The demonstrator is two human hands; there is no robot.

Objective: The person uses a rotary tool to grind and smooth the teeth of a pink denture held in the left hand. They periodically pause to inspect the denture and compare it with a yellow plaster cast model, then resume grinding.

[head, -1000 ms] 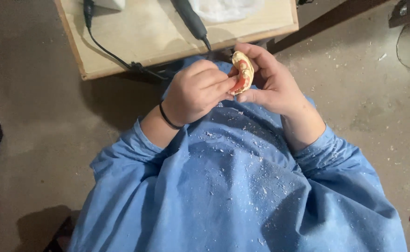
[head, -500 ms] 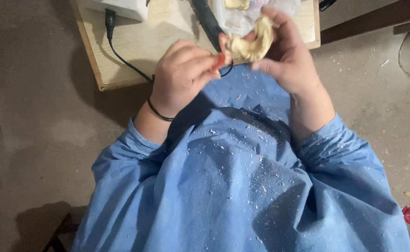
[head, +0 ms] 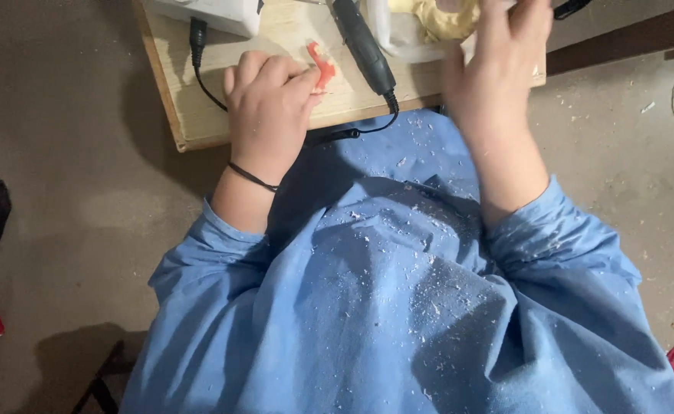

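- The left hand [head: 269, 107] rests on the wooden surface [head: 184, 115] at about 11 o'clock from the person's chest, fingers curled and fingertips [head: 306, 80] pinching the near end of a small pink-orange piece [head: 321, 69], which looks like a denture part or wax rim lying flat on the wood.
- The right hand [head: 498, 73] is lifted at about 1 o'clock, fingers spread and blurred; whether it holds anything I cannot tell. It hangs just before a clear bag [head: 398, 34] with a pale yellow cast [head: 437, 19] inside.
- The pink-orange piece lies between the two hands, touching the left one and well apart from the right, at about 12 o'clock from the body.
- Just right of it, at about 3 o'clock from the piece, a black handpiece [head: 364, 46] lies slanted; its cable [head: 345, 134] loops off the surface's near edge.
- A white box [head: 214, 11] sits at the far edge, at about 10 o'clock from the left hand, with a black plug [head: 197, 38] in its side.
- In my judgement the piece is thin and brittle, so a light pinch by its edges, kept low over the wood, is the safe way to handle it, away from the handpiece tip.
- White dust flecks the blue gown [head: 398, 307]; a black band [head: 253, 176] circles the left wrist.
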